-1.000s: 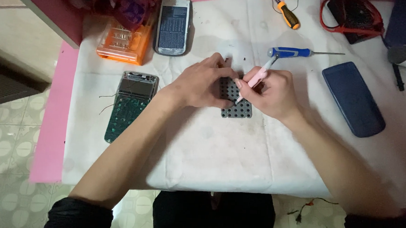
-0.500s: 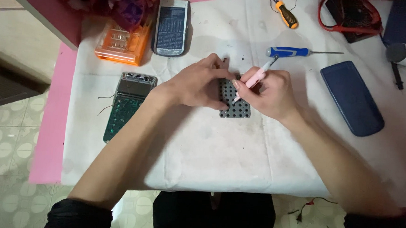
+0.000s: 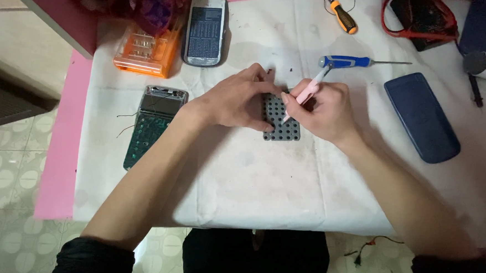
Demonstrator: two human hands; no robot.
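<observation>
Hands hold grey keypad and pink tool; orange case holds bits.

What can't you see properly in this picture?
Head view:
- Upper part of the grey perforated keypad panel: covered by left hand and right hand.
- Tip of the thin pink tool: too small.
- Red-rimmed black object: cut off by the top edge.
</observation>
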